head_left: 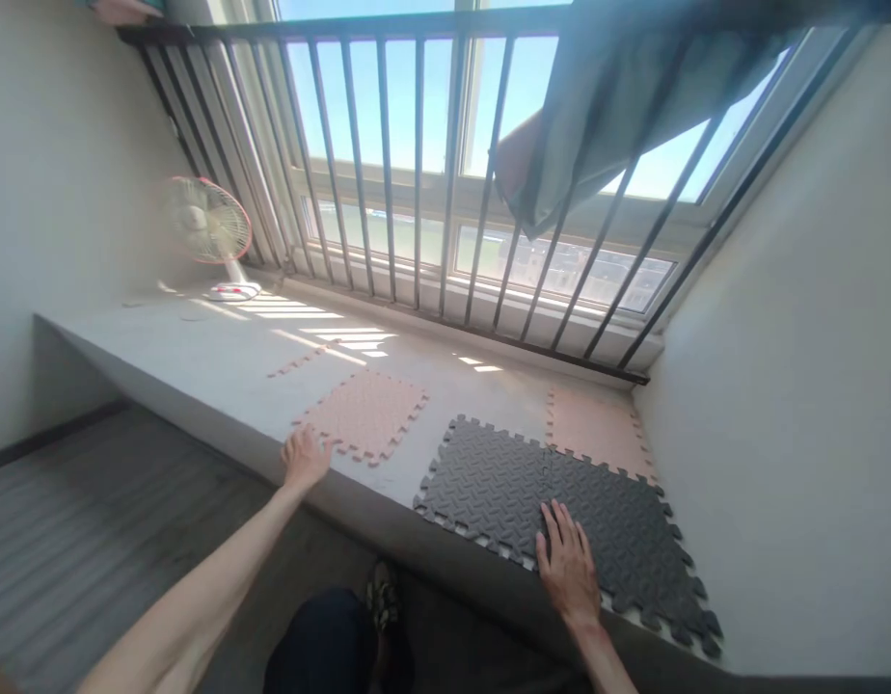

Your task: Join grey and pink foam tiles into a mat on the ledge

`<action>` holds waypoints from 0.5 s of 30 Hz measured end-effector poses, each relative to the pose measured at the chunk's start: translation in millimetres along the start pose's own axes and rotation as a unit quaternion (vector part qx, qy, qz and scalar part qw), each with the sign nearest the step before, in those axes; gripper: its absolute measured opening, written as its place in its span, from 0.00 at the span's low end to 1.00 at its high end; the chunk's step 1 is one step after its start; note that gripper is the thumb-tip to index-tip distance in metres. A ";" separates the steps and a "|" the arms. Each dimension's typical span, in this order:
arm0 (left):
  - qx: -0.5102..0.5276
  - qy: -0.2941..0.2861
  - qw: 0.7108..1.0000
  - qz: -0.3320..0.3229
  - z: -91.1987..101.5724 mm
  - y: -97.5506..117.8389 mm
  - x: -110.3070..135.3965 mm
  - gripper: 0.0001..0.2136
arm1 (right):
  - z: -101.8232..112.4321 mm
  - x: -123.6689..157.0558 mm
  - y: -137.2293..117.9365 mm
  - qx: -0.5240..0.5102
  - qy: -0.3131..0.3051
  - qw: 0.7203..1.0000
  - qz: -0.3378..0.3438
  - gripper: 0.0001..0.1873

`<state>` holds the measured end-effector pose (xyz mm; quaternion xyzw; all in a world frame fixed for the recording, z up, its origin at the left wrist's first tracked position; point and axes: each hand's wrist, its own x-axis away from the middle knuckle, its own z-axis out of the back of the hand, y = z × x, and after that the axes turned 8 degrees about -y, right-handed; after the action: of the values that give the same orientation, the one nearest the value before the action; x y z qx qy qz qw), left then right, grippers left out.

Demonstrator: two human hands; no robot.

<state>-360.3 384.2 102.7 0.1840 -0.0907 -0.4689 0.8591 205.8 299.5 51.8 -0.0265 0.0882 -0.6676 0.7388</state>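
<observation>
My left hand (305, 459) rests at the front of a concrete ledge (163, 355), with its fingertips near the lower corner of a pink foam puzzle mat (363, 416). My right hand (568, 564) lies flat with spread fingers on a dark grey foam puzzle mat (619, 540). That mat is joined to a second dark grey tile (485, 482) on its left. Behind them a pink tile (597, 432) lies against the right wall. Neither hand holds anything.
An electric fan (205, 220) stands on the far left of the ledge. Metal window bars (417, 164) run along its back, with a grey curtain (590, 125) hanging through them. Walls close both ends. A narrow pink mat strip (295, 362) lies on the ledge. Below are a wooden floor (91, 511) and my shoe (383, 598).
</observation>
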 end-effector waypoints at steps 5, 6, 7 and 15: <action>0.017 -0.061 0.997 0.049 12.9 -29.1 -68.8 0.45 | 1.3 -7.1 0.7 -0.009 0.010 1.000 0.004 0.36; 0.014 -0.089 0.995 0.045 13.6 -31.0 -78.7 0.48 | 1.0 -6.5 0.9 -0.011 0.010 1.000 0.004 0.36; 0.011 -0.111 0.993 0.045 14.4 -31.7 -87.1 0.52 | 0.5 -5.6 1.1 -0.012 0.011 1.000 0.003 0.36; 0.012 -0.111 0.978 0.177 19.2 -23.1 -104.9 0.62 | -8.8 -3.5 7.4 0.023 0.071 0.996 0.049 0.33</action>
<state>-441.5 456.4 112.8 0.1218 -0.2221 -0.3262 0.9107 211.3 304.5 42.3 0.0420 0.1261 -0.6329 0.7628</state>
